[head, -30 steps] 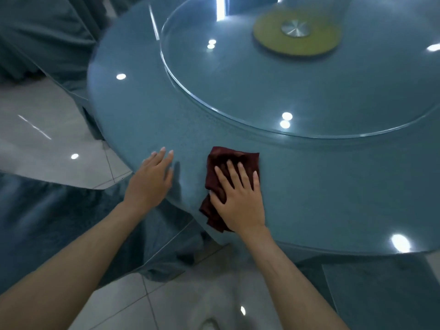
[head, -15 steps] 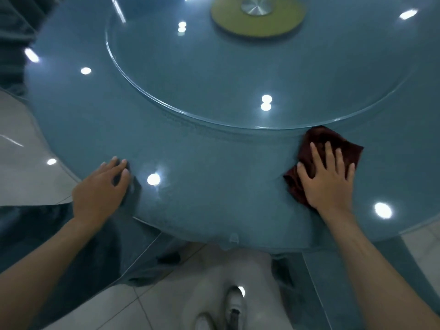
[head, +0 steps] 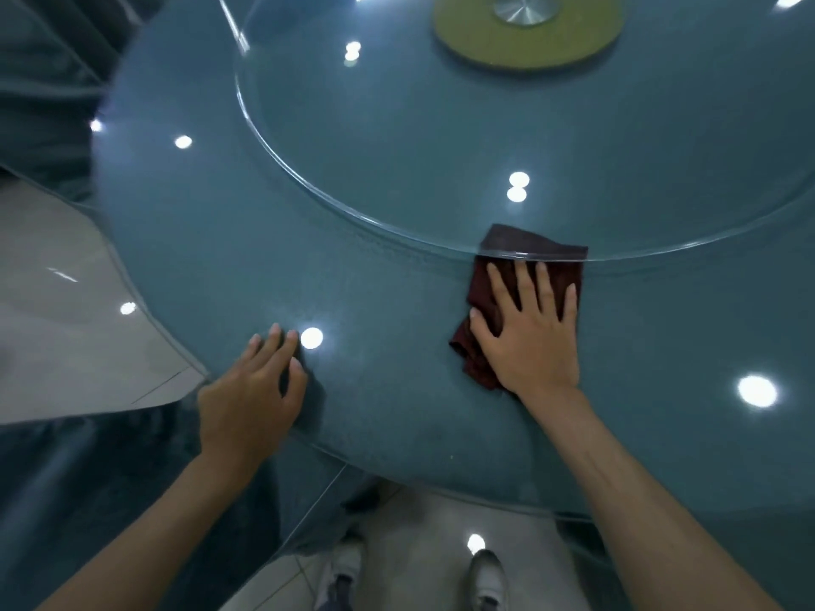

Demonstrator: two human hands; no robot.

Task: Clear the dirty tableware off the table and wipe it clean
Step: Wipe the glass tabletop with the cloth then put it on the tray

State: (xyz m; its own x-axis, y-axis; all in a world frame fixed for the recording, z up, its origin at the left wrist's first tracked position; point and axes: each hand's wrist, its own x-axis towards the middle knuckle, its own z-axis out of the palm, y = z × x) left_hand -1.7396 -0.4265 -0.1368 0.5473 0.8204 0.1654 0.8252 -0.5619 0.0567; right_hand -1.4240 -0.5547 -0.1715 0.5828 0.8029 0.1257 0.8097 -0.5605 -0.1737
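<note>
A dark red cloth (head: 553, 249) lies on the round blue-green table (head: 388, 328), its far edge tucked under the rim of the glass turntable (head: 441, 169). My right hand (head: 531, 332) presses flat on the cloth with fingers spread and straight. My left hand (head: 253, 394) rests on the table near its front-left edge, fingers relaxed, holding nothing. No tableware is in view.
A yellow-green disc with a metal hub (head: 527, 28) sits at the turntable's centre. Teal fabric-covered chairs (head: 48, 81) stand at the left and lower left. Below the table edge are a tiled floor (head: 66, 310) and my shoes (head: 487, 579).
My right hand slid the cloth from the table's front-left area to the right and then forward, up to the turntable rim. My left hand stayed resting near the table edge.
</note>
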